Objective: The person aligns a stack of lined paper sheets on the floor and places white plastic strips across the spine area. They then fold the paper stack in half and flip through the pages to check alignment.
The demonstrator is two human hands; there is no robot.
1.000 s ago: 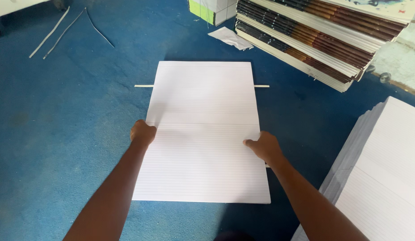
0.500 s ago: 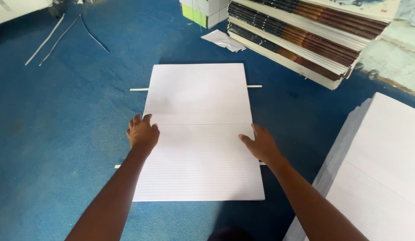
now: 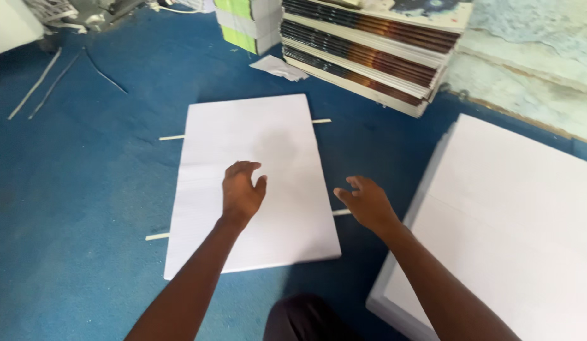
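Observation:
A stack of white lined paper sheets [image 3: 255,145] lies flat on the blue floor, resting across two thin white sticks [image 3: 172,137]. My left hand [image 3: 242,192] hovers over the middle of the stack, fingers loosely curled and apart, holding nothing. My right hand [image 3: 367,202] is off the stack's right edge, above the blue floor, fingers spread and empty. It lies between the lined stack and a tall pile of white sheets [image 3: 508,227] on the right.
Stacks of bound books with dark and white edges [image 3: 369,50] stand at the back, beside a green and white pile [image 3: 246,25]. A crumpled paper scrap [image 3: 278,67] lies near them. Thin strips [image 3: 35,95] lie at the far left. My knee [image 3: 306,319] shows at the bottom.
Both hands have lifted off the lined stack. The right hand has moved right, past the stack's edge toward the tall white pile. The view has swung to the right.

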